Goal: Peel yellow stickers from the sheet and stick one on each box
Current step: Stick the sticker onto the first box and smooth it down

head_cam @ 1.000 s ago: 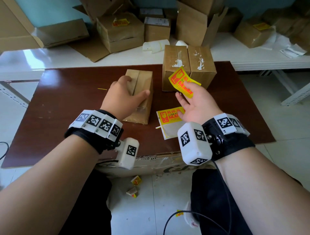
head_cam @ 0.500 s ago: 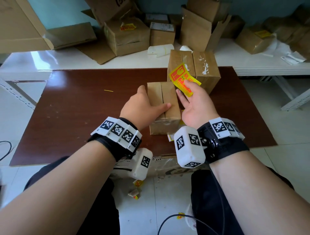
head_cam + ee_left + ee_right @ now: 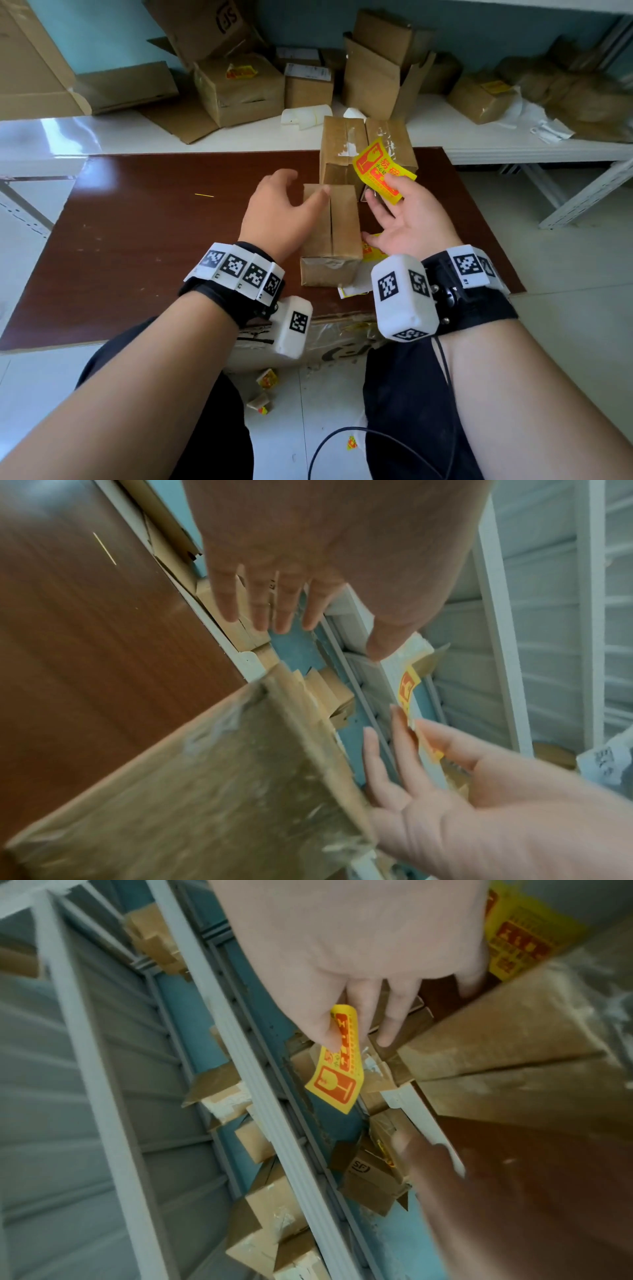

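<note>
A yellow sticker [image 3: 382, 171] is peeled and pinched in the right hand [image 3: 407, 222], not yet stuck on. The left hand [image 3: 281, 212] lies loose-fingered on the small box [image 3: 342, 226] near the table's [image 3: 144, 240] front edge, whose top is bare. The bigger box [image 3: 342, 150] behind looks unlabelled too. The sheet [image 3: 352, 289] lies partly under the small box. The table's left half offers open room.

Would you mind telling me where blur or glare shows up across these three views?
Head view: glare on the brown table at its far left corner; left hand slightly smeared. Left wrist view: small box soft and streaked. Right wrist view: yellow sticker fairly crisp, the left hand heavily blurred.
</note>
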